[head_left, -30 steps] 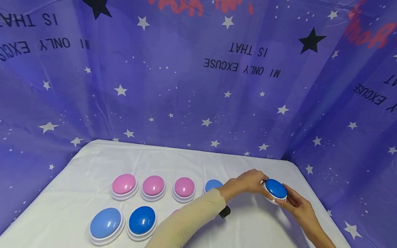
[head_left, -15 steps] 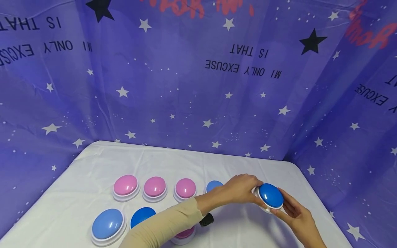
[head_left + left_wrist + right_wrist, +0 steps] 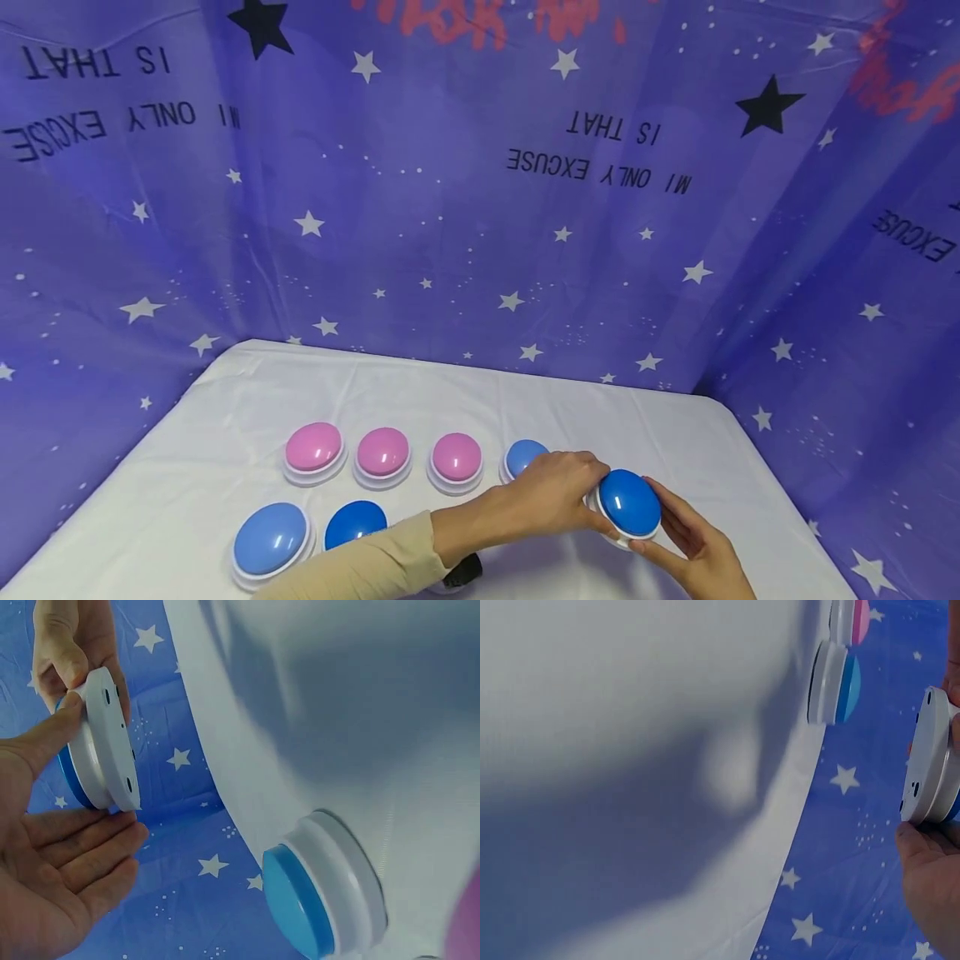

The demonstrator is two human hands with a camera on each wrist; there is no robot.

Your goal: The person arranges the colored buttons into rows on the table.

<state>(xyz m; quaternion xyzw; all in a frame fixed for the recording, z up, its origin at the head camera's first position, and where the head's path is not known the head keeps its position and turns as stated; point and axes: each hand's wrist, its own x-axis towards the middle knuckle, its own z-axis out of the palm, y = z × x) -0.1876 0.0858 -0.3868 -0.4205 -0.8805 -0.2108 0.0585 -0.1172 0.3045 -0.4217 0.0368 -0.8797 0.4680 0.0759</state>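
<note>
Both hands hold a dark blue push button (image 3: 630,502) with a white round base, raised over the right side of the table. My left hand (image 3: 551,493) grips its left edge, thumb in front and fingers behind. On the opposite edge, my right hand (image 3: 693,542) pinches it between thumb and fingers. In the left wrist view, the flat white underside (image 3: 116,742) with small dark holes faces away from the left palm, clear of the cloth. A light blue button (image 3: 525,457) stands just behind the left hand, partly hidden by it.
Three pink buttons, one of them the nearest pink button (image 3: 457,458), line the back row. In front stand a larger light blue button (image 3: 270,539) and another dark blue button (image 3: 356,523), partly behind the left sleeve (image 3: 367,558). White cloth (image 3: 420,392) covers the table; a purple star-printed curtain (image 3: 465,208) surrounds it.
Both hands have brought the dark blue button left and toward the person. The left forearm has swung left and nearer, now overlapping the front dark blue button.
</note>
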